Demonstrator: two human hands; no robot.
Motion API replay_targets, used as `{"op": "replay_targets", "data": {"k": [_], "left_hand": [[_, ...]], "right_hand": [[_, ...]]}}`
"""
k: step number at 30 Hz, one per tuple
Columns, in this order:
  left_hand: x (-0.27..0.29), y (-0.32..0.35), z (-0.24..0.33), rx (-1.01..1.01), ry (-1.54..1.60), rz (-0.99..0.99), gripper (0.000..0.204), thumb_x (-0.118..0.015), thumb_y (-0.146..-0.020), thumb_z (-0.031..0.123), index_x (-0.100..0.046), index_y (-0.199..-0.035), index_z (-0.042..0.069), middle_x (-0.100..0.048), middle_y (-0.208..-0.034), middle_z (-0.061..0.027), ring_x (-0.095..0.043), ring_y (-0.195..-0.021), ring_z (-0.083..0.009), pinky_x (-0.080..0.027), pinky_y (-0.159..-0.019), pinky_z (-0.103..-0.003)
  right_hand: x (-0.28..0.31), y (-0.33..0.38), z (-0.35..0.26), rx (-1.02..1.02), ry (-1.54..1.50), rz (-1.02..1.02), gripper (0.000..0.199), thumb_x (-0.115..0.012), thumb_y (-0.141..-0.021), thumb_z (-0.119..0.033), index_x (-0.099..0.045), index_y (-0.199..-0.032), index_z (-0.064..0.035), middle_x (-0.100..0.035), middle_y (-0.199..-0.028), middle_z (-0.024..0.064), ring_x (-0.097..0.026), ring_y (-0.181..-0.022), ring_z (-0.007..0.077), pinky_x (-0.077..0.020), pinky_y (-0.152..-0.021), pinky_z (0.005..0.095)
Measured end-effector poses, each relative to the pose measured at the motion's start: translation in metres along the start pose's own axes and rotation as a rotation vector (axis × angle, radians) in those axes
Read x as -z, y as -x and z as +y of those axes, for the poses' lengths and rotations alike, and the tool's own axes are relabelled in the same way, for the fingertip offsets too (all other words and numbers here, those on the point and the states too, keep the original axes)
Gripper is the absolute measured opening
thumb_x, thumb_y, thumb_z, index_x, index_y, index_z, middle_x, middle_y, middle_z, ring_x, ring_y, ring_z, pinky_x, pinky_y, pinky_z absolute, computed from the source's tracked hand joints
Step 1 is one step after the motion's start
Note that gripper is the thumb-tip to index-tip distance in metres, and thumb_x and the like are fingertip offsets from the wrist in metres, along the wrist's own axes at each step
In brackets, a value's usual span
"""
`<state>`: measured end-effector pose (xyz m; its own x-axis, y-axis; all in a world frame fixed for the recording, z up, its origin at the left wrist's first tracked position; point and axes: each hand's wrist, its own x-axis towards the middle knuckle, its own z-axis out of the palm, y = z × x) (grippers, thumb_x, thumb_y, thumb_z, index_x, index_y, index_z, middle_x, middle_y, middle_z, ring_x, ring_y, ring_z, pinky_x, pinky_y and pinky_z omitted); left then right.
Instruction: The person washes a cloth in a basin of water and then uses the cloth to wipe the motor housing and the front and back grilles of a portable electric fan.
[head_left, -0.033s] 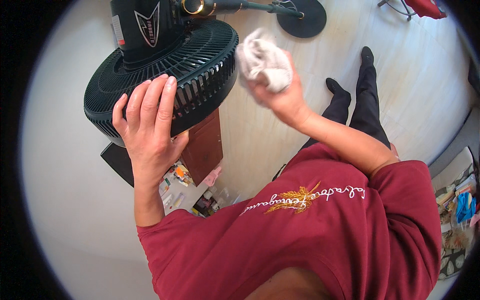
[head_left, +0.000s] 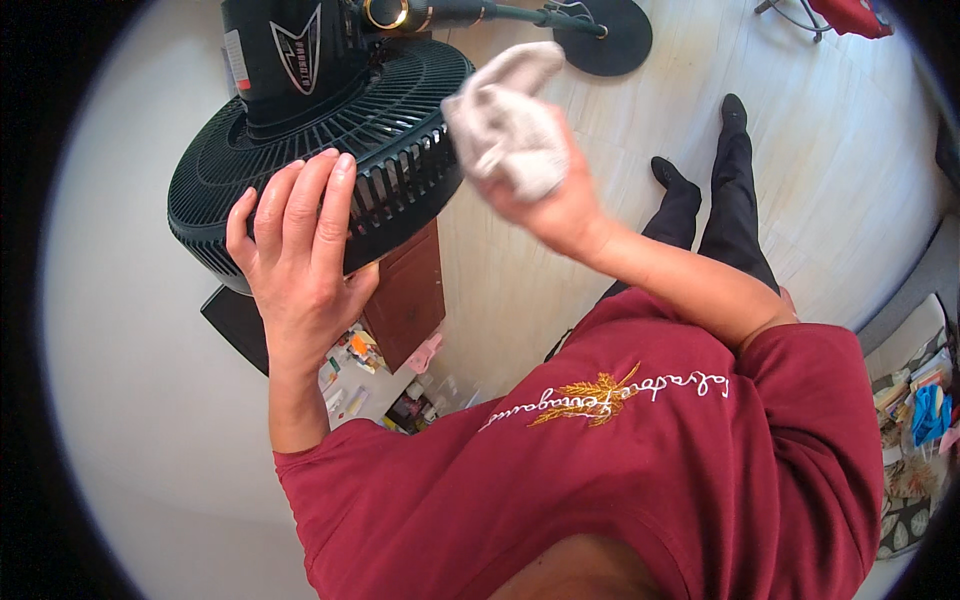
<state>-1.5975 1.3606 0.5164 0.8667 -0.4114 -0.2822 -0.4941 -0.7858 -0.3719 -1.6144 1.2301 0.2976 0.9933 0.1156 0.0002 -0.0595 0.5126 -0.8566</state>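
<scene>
Left hand (head_left: 300,255) flat on the round black plastic-grille fan (head_left: 330,150), right hand (head_left: 545,200) clenching a crumpled grey-white cloth (head_left: 505,125) — a hard wipe could tip the fan or snag cloth in the slats.

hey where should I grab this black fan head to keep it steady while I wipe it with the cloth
Probably the outer rim of the fan grille, from the near left side, where the left hand already lies flat. The rim's edge curves downward, so fingers can wrap over it. That leaves the right hand and its cloth free.

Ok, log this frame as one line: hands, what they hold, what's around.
left hand: flat on fan grille | right hand: grips crumpled cloth by the grille's edge | fan base: on floor
</scene>
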Motion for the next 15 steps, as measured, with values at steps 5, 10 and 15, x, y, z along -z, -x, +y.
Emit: {"op": "replay_targets", "data": {"k": [5,10,15], "left_hand": [[0.002,0.004,-0.003,-0.007,-0.033,-0.038,0.077,-0.071,-0.053,0.011,-0.057,-0.129,0.01,-0.056,-0.129,-0.0015,-0.051,-0.119,-0.0203,-0.026,-0.108,-0.042],[-0.003,0.005,-0.001,0.013,0.003,-0.015,0.076,-0.069,-0.054,0.011,-0.058,-0.129,0.01,-0.058,-0.128,-0.0016,-0.051,-0.119,-0.0204,-0.025,-0.108,-0.042],[-0.004,0.002,-0.006,-0.083,-0.065,-0.052,0.082,-0.072,-0.054,0.012,-0.052,-0.133,0.006,-0.055,-0.132,-0.0066,-0.049,-0.123,-0.0248,-0.027,-0.108,-0.043]], "right_hand": [[0.014,-0.014,0.046,-0.209,0.565,-0.27,0.04,-0.07,-0.075,-0.021,-0.059,-0.113,-0.0121,-0.064,-0.11,0.0141,-0.065,-0.095,0.0285,-0.0535,-0.084,0.0374],[0.038,-0.045,0.068,-0.606,-0.308,-0.093,0.042,-0.063,-0.076,-0.013,-0.057,-0.117,-0.0049,-0.066,-0.102,0.0057,-0.065,-0.089,0.0146,-0.0529,-0.081,0.0307],[0.023,-0.055,0.074,-0.567,-0.206,-0.306,0.051,-0.066,-0.071,-0.012,-0.056,-0.121,-0.0091,-0.063,-0.098,-0.0001,-0.058,-0.088,0.0102,-0.0499,-0.077,0.0275]]}}
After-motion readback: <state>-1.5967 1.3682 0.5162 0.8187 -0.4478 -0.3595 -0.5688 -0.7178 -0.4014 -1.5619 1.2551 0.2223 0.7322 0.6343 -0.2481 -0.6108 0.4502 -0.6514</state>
